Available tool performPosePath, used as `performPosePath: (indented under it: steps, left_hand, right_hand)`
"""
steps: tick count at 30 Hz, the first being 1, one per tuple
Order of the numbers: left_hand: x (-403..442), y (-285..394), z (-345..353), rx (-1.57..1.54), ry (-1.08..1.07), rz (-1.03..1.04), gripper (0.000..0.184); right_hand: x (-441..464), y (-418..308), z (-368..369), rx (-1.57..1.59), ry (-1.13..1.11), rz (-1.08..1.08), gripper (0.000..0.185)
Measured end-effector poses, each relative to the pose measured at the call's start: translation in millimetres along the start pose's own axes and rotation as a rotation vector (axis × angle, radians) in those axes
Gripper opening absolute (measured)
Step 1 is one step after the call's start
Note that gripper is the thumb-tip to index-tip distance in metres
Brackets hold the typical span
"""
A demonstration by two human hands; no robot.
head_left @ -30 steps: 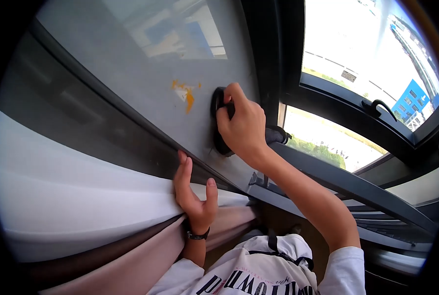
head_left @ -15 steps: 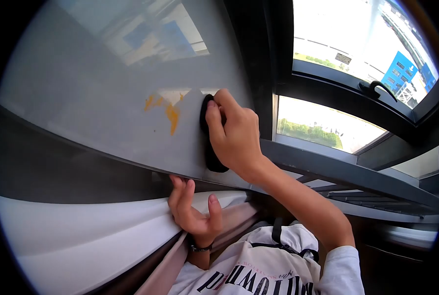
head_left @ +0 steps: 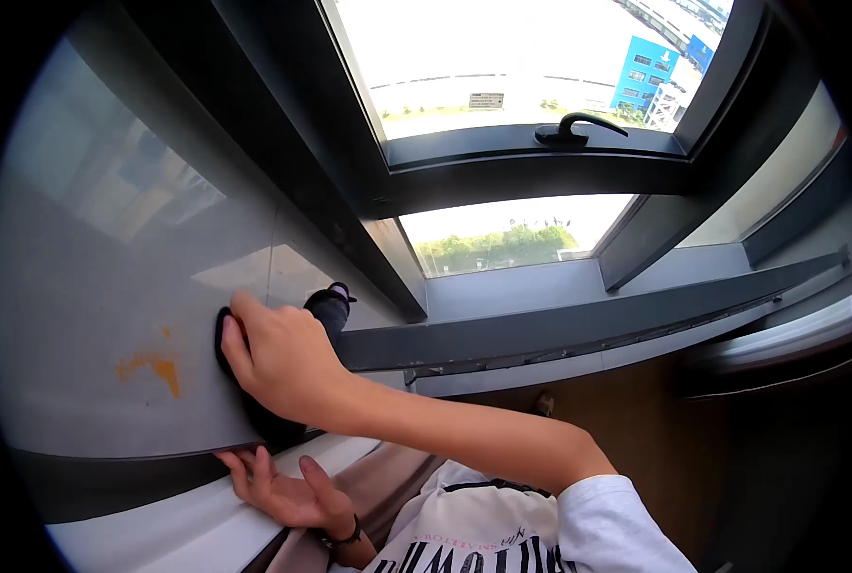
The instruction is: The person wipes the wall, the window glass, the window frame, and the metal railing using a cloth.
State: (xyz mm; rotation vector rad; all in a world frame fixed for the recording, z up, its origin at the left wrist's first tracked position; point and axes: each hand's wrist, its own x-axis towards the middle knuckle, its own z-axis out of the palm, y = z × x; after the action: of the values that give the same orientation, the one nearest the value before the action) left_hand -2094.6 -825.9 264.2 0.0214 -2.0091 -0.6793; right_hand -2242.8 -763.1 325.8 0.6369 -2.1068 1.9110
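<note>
Black pad [head_left: 265, 416] is sitting against the glossy grey panel [head_left: 82, 406], its long side running roughly eleven to five. Right hand [head_left: 287, 361] is grasping it from the three o'clock side, thumb and fingers wrapping the back, presumably to keep the face flat on the panel and the knuckles off it. Orange stain [head_left: 165, 374] is lying at nine o'clock of the pad, near but apart, uncovered. Left hand [head_left: 287, 492] is resting between five and six o'clock, palm up, fingers loosely curling, holding nothing; fingertips are meeting the panel's lower edge, likely for steadying. Can't tell if they're pressing. White curtain [head_left: 173, 520] is hanging at seven. Dark rail [head_left: 559, 327] is running out toward three; window handle [head_left: 574, 131] is sitting toward two.
</note>
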Motion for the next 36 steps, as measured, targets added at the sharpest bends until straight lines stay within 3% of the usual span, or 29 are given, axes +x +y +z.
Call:
performPosePath:
  steps: [3, 4, 9, 12, 14, 18, 19, 22, 25, 27, 29, 32, 34, 36]
  left_hand:
    - [-3, 1, 3, -0.010, 0.011, -0.047, 0.038]
    - [0, -4, 3, -0.033, 0.005, -0.030, 0.038]
    - [-3, 22, 37, -0.074, 0.054, 0.069, 0.031]
    - [-5, 32, 54, -0.096, 0.111, 0.166, 0.030]
    - [-4, 42, 67, -0.098, -0.065, 0.448, 0.031]
    - [-1, 68, 102, -0.275, -0.282, 0.158, 0.025]
    - [5, 75, 112, -0.247, -0.294, 0.174, 0.025]
    - [12, 93, 134, -0.072, -0.421, 0.161, 0.025]
    - [15, 117, 154, 0.033, -0.338, 0.098, 0.017]
    - [20, 132, 168, 0.047, -0.255, 0.056, 0.014]
    - [18, 140, 180, 0.081, -0.249, -0.018, 0.016]
    - [15, 139, 190, 0.068, -0.190, -0.119, 0.019]
    - [13, 138, 189, 0.082, -0.195, -0.106, 0.020]
    - [14, 138, 187, 0.109, -0.197, -0.126, 0.020]
  right_hand:
    - [62, 24, -8, -0.058, 0.091, 0.157, 0.029]
    - [53, 23, -6, -0.077, 0.112, 0.117, 0.027]
    - [-12, 6, -21, -0.069, -0.215, 0.028, 0.020]
    - [2, 2, -55, 0.174, -0.182, 0.038, 0.024]
    - [6, -7, -109, 0.291, -0.165, 0.045, 0.023]
    - [-7, -4, -244, 0.124, -0.119, 0.136, 0.021]
    - [-10, -3, -282, 0.047, -0.076, 0.233, 0.023]
    - [-13, 23, -388, -0.100, 0.146, 0.193, 0.023]
    - [8, 46, -482, -0.294, 0.351, 0.152, 0.025]
    - [32, 57, -519, -0.291, 0.342, 0.114, 0.022]
    - [62, 73, -532, -0.370, 0.291, 0.035, 0.019]
    - [100, 97, -497, -0.404, 0.116, -0.029, 0.016]
    - [122, 129, -465, -0.521, -0.084, -0.247, 0.024]
    - [127, 146, -438, -0.901, -0.260, -0.236, 0.026]
